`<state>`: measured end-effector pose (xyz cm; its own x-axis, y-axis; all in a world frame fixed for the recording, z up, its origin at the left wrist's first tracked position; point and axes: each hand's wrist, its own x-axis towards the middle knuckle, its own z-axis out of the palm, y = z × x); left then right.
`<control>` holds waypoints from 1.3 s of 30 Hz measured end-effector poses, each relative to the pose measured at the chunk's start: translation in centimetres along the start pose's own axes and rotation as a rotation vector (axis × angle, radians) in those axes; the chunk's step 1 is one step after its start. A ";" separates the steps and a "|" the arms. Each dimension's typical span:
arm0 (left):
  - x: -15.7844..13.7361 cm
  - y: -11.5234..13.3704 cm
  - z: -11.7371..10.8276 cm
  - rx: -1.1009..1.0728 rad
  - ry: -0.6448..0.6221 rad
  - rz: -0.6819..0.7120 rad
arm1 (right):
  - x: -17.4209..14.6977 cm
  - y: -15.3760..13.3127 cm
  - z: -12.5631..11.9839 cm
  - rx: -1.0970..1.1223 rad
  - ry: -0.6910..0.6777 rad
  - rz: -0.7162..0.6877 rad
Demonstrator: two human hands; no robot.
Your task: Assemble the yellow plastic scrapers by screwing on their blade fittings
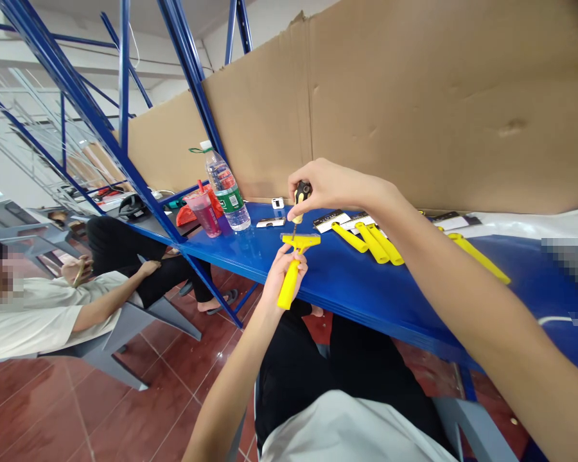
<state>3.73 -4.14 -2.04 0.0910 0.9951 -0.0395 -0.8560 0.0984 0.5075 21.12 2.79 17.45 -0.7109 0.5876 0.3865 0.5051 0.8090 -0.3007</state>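
Observation:
My left hand [280, 273] is closed around the yellow handle of a scraper [289, 287], its wide head turned up and away from me just over the table edge. From above, my right hand [318, 186] grips a screwdriver [302, 191] with a black and yellow handle. The screwdriver points down, and its tip meets the scraper's head; the exact contact spot is too small to make out. Several more yellow scrapers [373, 244] lie on the blue table [318, 276] beyond and right of my hands.
A large water bottle [225, 189] and a pink cup [205, 212] stand at the back left. A small white box [277, 203] and a flat package [270, 222] lie near the cardboard wall [390, 109]. Another person [101, 295] sits on the left beside a blue rack post [125, 151].

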 end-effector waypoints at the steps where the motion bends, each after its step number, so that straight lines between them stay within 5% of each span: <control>1: 0.0 0.0 0.0 -0.003 0.000 0.003 | 0.0 0.0 0.0 -0.007 0.004 0.007; 14: 0.4 -0.6 -0.5 0.016 0.064 0.088 | 0.4 0.3 0.5 -0.034 -0.005 0.108; 22: 0.2 -0.5 -0.3 0.020 0.069 0.110 | -0.8 -1.3 -1.0 -0.034 -0.155 0.015; 39: 0.0 -0.8 -0.6 0.074 0.071 0.144 | -0.5 -1.1 -0.6 0.001 -0.131 0.134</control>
<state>4.05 -4.18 -2.97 -0.0683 0.9974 -0.0211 -0.8177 -0.0439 0.5739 21.19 1.66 18.10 -0.6949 0.6828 0.2257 0.5993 0.7233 -0.3431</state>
